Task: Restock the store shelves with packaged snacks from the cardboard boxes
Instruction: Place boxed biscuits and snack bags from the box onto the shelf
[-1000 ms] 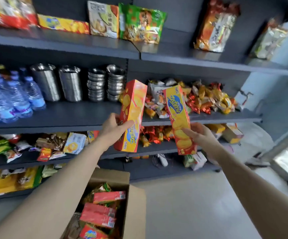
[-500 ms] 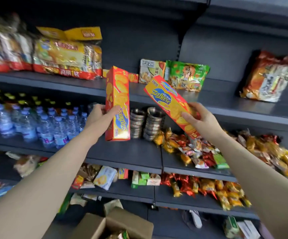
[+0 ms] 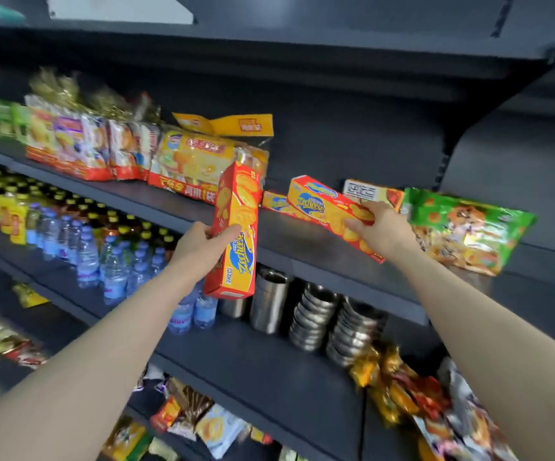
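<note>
while the left hand (image 3: pixel 199 247) grips one cracker box (image 3: pixel 234 231) upright, the right hand (image 3: pixel 381 232) grips another box (image 3: pixel 327 211) (slanting down-right).

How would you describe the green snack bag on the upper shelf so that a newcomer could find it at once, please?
Start at the dark shelf above the steel cups. Follow it right, past the cracker box gripped by the right hand. The green snack bag leans there at the right end, the only bright green pack beside orange and yellow boxes.
</note>
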Demonstrator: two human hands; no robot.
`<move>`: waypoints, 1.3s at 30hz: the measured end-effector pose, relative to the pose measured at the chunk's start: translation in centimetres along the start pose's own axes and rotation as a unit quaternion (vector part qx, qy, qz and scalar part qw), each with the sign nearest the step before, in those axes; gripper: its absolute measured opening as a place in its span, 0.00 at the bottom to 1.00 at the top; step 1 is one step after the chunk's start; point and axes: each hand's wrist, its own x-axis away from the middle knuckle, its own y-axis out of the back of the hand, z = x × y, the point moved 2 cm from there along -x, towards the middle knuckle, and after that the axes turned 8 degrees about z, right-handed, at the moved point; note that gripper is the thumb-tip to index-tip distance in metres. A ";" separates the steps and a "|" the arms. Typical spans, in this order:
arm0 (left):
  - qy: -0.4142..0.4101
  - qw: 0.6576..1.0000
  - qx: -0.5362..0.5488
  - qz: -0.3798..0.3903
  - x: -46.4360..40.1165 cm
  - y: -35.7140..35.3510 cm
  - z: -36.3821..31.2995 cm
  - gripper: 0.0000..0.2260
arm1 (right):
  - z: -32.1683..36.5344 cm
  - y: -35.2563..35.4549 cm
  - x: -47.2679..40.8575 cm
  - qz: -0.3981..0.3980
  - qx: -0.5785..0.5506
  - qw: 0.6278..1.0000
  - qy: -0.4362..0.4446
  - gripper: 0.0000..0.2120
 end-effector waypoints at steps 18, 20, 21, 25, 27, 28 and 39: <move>0.051 0.998 0.020 -0.019 4.5 1.6 0.6 0.35 | -1.1 -3.5 2.6 0.004 0.033 0.999 -0.011 0.31; 0.048 0.998 0.020 -0.018 4.8 1.2 0.3 0.30 | -1.3 -3.0 2.9 0.004 0.042 0.999 -0.016 0.30; 0.046 0.999 0.019 -0.018 4.5 1.0 0.3 0.29 | -1.5 -2.7 2.7 0.003 0.044 0.999 -0.017 0.29; 0.027 0.999 0.001 -0.026 2.1 0.1 0.0 0.27 | -1.8 -1.8 0.8 0.012 0.028 1.000 -0.007 0.27; 0.015 0.999 -0.001 -0.036 0.5 0.1 -0.2 0.26 | -1.3 -2.0 -1.3 0.029 0.044 0.999 0.006 0.25; 0.012 0.999 0.003 -0.043 -0.2 0.2 -0.2 0.27 | -0.9 -2.2 -2.7 0.040 0.050 0.998 0.015 0.24; 0.013 0.995 0.039 -0.091 -9.4 3.8 0.6 0.27 | 2.3 -10.6 -18.1 0.134 0.076 0.985 0.073 0.22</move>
